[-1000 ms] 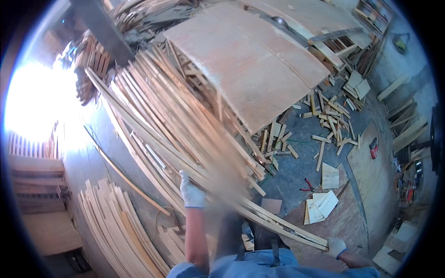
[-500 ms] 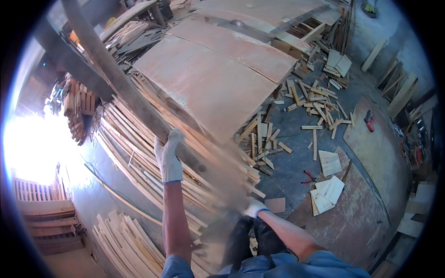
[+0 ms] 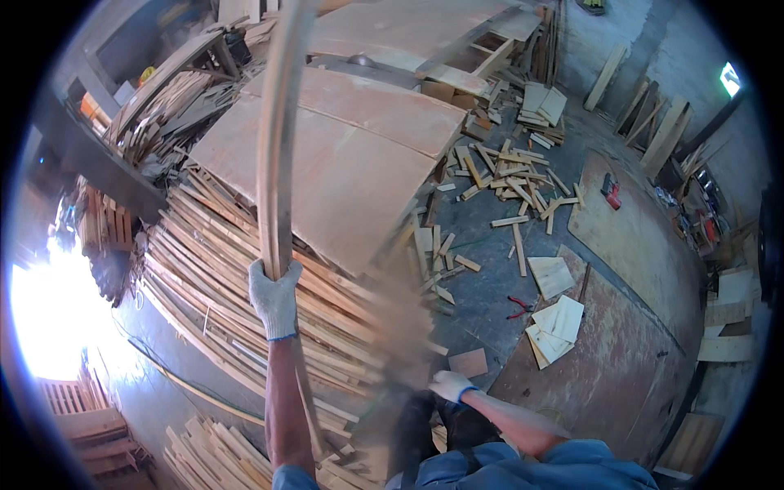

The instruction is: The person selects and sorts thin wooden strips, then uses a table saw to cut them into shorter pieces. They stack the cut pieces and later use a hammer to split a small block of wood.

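My left hand (image 3: 274, 300), in a pale knit glove with a blue cuff, is wrapped round a long wooden plank (image 3: 280, 155). The plank stands steeply, running out past the top of the view; its lower part passes behind my forearm. Below it lies a broad stack of long, thin wooden strips (image 3: 237, 269). My right hand (image 3: 452, 385), gloved too, hangs low beside my dark trousers with its fingers curled in and nothing visible in them. A brown smear blurs the area left of and above it.
A large board-topped table (image 3: 327, 155) stands ahead. Short wood offcuts (image 3: 523, 184) litter the floor to its right, near red-handled pliers (image 3: 519, 307), pale wooden pieces (image 3: 557, 331) and a red tool (image 3: 610, 192). Another pile of strips (image 3: 216, 457) lies at lower left.
The plank has swung from a slant toward the upper left to nearly upright. My left hand has shifted slightly left and down. The whole view has turned a little.
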Demonstrator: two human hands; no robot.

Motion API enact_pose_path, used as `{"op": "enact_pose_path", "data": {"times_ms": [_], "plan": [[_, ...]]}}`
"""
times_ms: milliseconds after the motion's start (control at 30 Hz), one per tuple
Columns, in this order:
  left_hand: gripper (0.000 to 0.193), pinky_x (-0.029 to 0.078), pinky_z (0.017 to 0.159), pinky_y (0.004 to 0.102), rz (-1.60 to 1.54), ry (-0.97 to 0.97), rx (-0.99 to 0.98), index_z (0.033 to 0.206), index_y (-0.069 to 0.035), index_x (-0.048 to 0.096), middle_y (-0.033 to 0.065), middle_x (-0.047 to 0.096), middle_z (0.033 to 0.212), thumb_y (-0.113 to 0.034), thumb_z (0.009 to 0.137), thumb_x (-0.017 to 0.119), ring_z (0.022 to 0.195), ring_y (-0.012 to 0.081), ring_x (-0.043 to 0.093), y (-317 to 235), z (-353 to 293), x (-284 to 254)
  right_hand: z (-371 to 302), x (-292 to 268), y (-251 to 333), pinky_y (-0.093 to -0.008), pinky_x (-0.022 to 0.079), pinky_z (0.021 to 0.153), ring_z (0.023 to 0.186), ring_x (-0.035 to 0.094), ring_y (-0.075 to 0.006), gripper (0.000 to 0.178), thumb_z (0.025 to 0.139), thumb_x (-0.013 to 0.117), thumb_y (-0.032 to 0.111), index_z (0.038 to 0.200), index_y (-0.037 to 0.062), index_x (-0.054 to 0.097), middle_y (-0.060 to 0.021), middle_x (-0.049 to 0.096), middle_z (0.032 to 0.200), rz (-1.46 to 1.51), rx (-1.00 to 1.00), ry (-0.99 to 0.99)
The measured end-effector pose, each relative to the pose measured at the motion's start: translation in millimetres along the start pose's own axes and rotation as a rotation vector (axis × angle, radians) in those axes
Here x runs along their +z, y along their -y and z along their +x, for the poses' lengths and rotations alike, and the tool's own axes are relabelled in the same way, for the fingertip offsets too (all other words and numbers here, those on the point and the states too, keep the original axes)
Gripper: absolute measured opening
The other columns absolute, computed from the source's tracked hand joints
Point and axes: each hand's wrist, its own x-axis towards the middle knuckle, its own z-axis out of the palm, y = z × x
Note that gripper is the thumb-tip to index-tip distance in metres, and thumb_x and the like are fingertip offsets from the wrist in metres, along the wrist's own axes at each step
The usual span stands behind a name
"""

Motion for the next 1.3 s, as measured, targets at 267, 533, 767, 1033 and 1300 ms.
{"op": "enact_pose_path", "data": {"times_ms": [267,533,767,1033,1300], "plan": [[0.057,0.055,0.091,0.049,0.495,0.288,0.144,0.117,-0.002,0.067,0.0209,0.072,0.111,-0.041,0.08,0.084,0.106,0.0403,0.07,69,24,39,-88,43,-176,-0.0529,0.054,0.093,0.104,0.073,-0.0419,0.054,0.098,0.055,0.051,0.096,0.0044,0.081,-0.0239,0.077,0.103,-0.006,0.483,-0.017],[0.056,0.056,0.089,0.0513,0.658,0.425,0.197,0.11,-0.003,0.067,0.0208,0.072,0.108,-0.045,0.076,0.083,0.104,0.0411,0.071,68,56,25,-121,72,-176,-0.0406,0.056,0.067,0.067,0.072,-0.0247,0.034,0.105,0.059,0.033,0.097,0.0034,0.075,-0.0115,0.076,0.084,0.691,0.609,-0.102],[0.061,0.056,0.088,0.0518,0.711,0.421,0.193,0.117,-0.003,0.063,0.022,0.073,0.109,-0.046,0.079,0.083,0.104,0.0413,0.072,102,61,35,-144,40,-166,-0.0353,0.051,0.059,0.064,0.066,-0.0172,0.03,0.103,0.068,0.03,0.087,0.0041,0.072,-0.0075,0.072,0.078,0.841,0.608,-0.295],[0.066,0.055,0.094,0.0514,0.867,0.428,0.128,0.122,-0.004,0.06,0.0225,0.071,0.116,-0.047,0.077,0.082,0.112,0.0415,0.069,93,64,38,-140,12,-242,-0.0425,0.054,0.079,0.084,0.073,-0.026,0.037,0.097,0.074,0.037,0.095,-0.0002,0.076,-0.0139,0.077,0.087,0.241,0.447,-0.284],[0.095,0.044,0.113,0.0524,0.878,0.387,0.264,0.16,-0.002,0.039,0.0284,0.059,0.144,-0.051,0.087,0.076,0.134,0.0449,0.057,39,73,106,-87,-65,-359,-0.0406,0.053,0.063,0.065,0.067,-0.0224,0.041,0.106,0.055,0.036,0.079,0.0069,0.066,-0.0077,0.068,0.071,-0.132,0.015,-0.32]]}}
